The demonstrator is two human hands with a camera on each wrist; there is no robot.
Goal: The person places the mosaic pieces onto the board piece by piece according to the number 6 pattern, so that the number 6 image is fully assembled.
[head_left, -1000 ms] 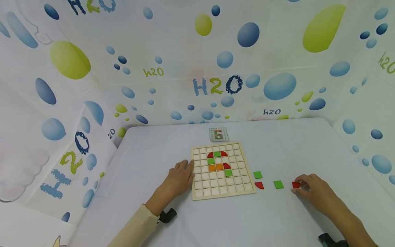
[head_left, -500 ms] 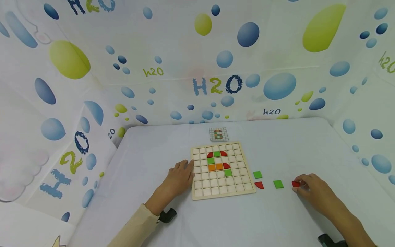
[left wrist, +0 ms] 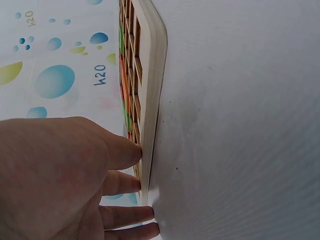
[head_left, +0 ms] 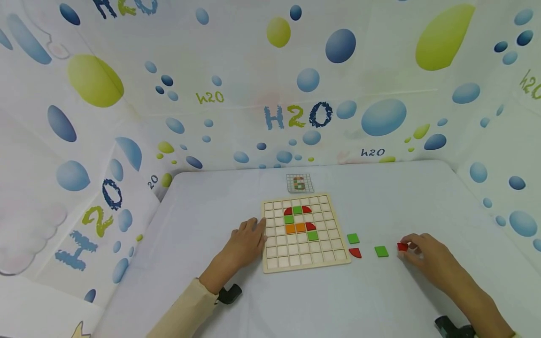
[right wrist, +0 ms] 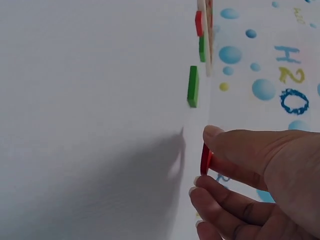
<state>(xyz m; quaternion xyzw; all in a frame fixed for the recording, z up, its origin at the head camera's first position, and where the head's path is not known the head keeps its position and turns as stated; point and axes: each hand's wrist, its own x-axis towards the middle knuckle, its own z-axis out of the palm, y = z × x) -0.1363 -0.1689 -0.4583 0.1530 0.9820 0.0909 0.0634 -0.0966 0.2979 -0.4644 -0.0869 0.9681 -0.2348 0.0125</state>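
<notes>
My right hand (head_left: 427,256) pinches a red tile (head_left: 402,247) between thumb and fingers, to the right of the board. Seen from the right wrist, that red tile (right wrist: 205,159) is edge-on and apart from the tabletop. A square wooden grid board (head_left: 281,263) lies mid-table, bearing red, green and orange tiles in some cells. Against its left edge rests my left hand (head_left: 247,244), fingers extended; in the left wrist view the thumb (left wrist: 125,152) touches the board's pale rim (left wrist: 152,65). A green square tile (head_left: 381,251) lies between the board and my right hand.
Close to the board's right edge lie another green square (head_left: 352,238) and a red quarter-round tile (head_left: 355,253). Behind the board is a small card (head_left: 299,183) with a gridded pattern. A printed sheet hangs at the back of the white table (head_left: 211,197).
My right hand has lifted the red tile slightly and shifted a little to the left and away from me. The left hand has stayed at the board's edge.
</notes>
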